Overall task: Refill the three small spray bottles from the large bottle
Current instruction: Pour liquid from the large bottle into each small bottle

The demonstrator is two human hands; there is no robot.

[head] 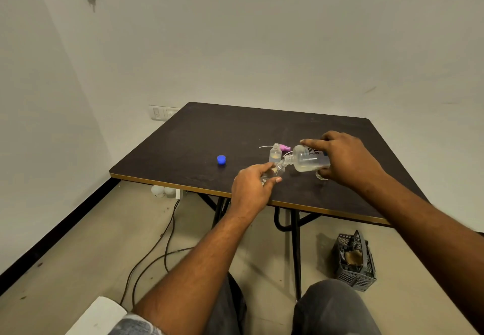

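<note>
My right hand [345, 159] grips the large clear bottle [307, 161], tipped on its side with its open neck pointing left. The neck meets the mouth of a small clear spray bottle [279, 170], which my left hand [251, 186] holds tilted just above the dark table [183, 149]. A second small bottle [275, 153] stands upright and uncapped behind them, a little yellowish liquid at its bottom. A pink spray head [285, 147] with a white tube lies beside it. A clear rounded piece [321, 175] shows under my right hand, mostly hidden.
A blue cap [221, 159] lies on the table to the left. A grey plastic basket [355, 261] sits on the floor under the table's right side. Cables [157, 245] run across the floor at left. The wall stands close behind the table.
</note>
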